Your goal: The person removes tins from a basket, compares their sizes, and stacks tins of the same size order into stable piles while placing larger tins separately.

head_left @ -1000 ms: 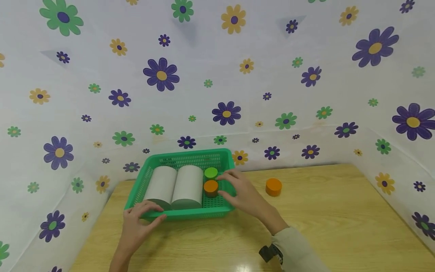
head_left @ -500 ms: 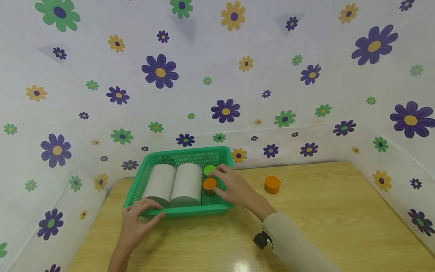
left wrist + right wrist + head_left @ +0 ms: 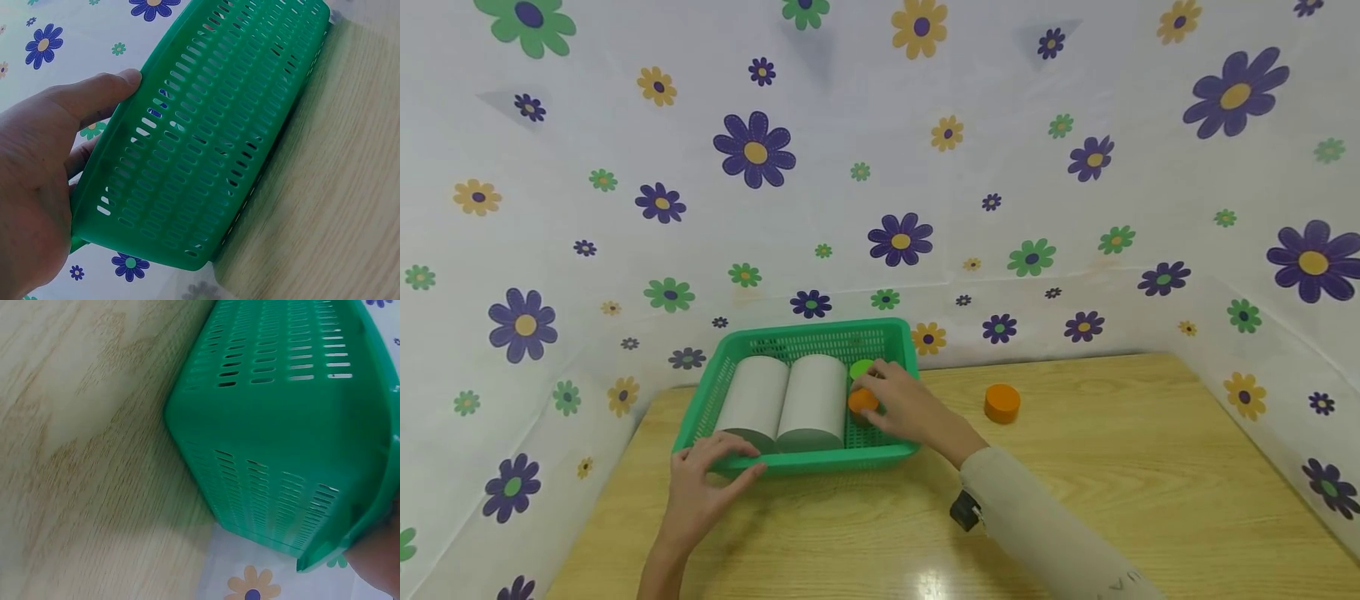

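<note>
Inside the green perforated plastic basket point(image 3: 835, 461), the short orange cylinder point(image 3: 860, 402) sits pinched between thumb and fingers of the right hand point(image 3: 908, 406), partly hidden by them; the left hand point(image 3: 702, 483) grips the basket

Green slotted basket point(image 3: 827, 462), flat on the table point(image 3: 1112, 467), short orange cylinder point(image 3: 861, 402) inside (partly hidden), apparently upright.

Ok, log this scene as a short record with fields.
Left hand: holds near rim of green perforated plastic basket
Right hand: pinches orange short cylinder in basket
Also in basket: two large white cylinders lying side by side; bright-green round-topped piece, partly hidden
Outside basket: second orange short cylinder, on wood-grained table to the right
Behind: white flower-printed sheet
</note>
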The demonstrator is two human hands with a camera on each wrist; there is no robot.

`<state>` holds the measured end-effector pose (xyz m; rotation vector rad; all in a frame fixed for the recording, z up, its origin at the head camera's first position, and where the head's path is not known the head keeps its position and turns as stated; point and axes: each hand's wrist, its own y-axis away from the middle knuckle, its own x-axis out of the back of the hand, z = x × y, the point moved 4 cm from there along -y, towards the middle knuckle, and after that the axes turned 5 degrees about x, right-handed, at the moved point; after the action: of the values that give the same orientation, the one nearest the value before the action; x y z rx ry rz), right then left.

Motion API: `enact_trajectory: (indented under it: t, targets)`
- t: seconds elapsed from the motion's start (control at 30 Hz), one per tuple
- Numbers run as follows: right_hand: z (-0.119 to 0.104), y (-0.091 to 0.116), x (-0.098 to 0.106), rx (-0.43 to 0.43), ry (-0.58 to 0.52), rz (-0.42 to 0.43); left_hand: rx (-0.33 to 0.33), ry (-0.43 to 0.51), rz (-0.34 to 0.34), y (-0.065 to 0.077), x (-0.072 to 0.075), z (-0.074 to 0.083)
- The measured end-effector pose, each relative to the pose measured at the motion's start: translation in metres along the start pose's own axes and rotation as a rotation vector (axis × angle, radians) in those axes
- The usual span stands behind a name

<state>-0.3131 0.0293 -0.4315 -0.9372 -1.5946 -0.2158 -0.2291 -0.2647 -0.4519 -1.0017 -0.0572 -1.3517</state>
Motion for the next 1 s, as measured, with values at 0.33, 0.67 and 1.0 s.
enact_trajectory:
  t: [0.33, 0.67, 1.0]
  targets:
    - [-0.001, -0.008, -0.007, 0.004, 0.088, -0.050, 0.010, -0.032, -0.037, -0.002, -0.001, 0.002]
    - [-0.009, -0.013, -0.012, 0.000, 0.095, -0.036, -0.050, -0.133, -0.039, 0.000, 0.006, 0.006]
    - [-0.003, -0.015, -0.012, -0.001, 0.163, -0.085, -0.102, -0.135, 0.045, -0.001, -0.003, 0.006]
